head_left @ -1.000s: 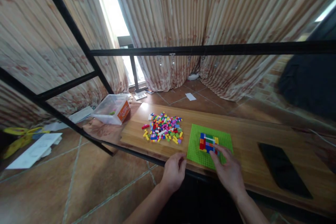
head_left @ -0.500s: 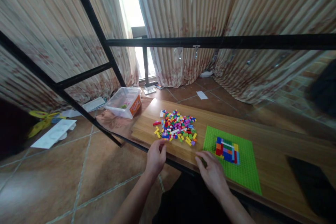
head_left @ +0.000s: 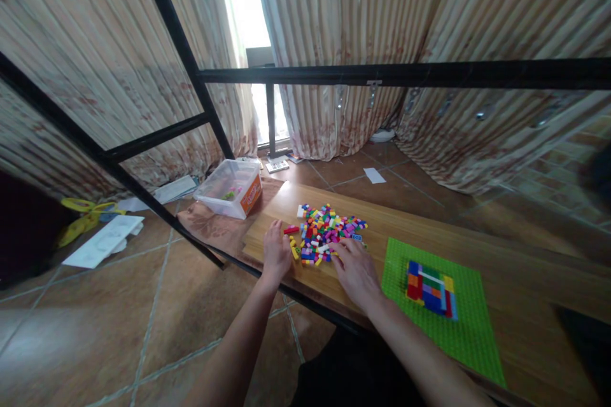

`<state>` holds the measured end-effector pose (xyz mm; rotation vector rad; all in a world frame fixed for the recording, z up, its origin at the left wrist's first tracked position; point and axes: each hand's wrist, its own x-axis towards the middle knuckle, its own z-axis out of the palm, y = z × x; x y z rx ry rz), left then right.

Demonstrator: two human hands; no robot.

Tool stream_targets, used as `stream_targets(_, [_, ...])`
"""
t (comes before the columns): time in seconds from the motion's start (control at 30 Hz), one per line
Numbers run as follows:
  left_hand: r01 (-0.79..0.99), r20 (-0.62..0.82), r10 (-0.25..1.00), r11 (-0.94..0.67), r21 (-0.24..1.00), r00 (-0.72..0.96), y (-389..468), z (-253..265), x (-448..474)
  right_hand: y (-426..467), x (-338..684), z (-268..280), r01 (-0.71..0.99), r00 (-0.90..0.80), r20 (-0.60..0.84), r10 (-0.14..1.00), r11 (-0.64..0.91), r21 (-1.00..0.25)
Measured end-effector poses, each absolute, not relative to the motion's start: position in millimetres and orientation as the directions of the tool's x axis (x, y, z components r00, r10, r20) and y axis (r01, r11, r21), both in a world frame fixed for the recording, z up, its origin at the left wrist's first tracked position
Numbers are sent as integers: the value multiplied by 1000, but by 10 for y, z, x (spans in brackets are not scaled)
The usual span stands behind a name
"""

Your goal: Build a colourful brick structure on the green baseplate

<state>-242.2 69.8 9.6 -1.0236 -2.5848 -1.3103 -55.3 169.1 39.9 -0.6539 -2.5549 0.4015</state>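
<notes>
A heap of small coloured toy bricks [head_left: 329, 222] lies loose on the wooden board. My left hand [head_left: 277, 253] rests at the heap's left side, fingers pointing forward, beside a red brick [head_left: 291, 229] and several yellow bricks [head_left: 294, 248]. Over the heap's near right part reaches my right hand [head_left: 356, 272], its fingers apart and bent down onto the bricks; its palm hides some of them. No brick shows in either hand. To the right, a flat multicoloured brick build [head_left: 431, 289] sits on a green baseplate [head_left: 470, 331].
A clear plastic box [head_left: 229, 187] with an orange label and a few bricks stands beyond the board's left end. Black metal bars [head_left: 310, 75] cross behind and left of the wooden board [head_left: 382, 213]. A dark flat object [head_left: 585, 343] lies at the right.
Both hands have moved forward from the board's near edge: the left to the heap's left side, the right from beside the baseplate onto the heap. The view has shifted slightly left.
</notes>
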Motion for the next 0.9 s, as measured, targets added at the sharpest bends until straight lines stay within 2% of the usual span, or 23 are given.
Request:
stream_targets(0.2, [622,339,571,423,659,-748,877,25,-2424,1782,-802,395,336,-846,324,424,895,-294])
stream_targets(0.73, [751,392,673,388,535,-627,835,17,-2349,1814,-858,332,394,-841,311,443,895,-210])
stream_targets(0.9, [763,400,672,409,501,-623,870,0,-2397,1804,-865,427,394,-827,334,453,890,-230])
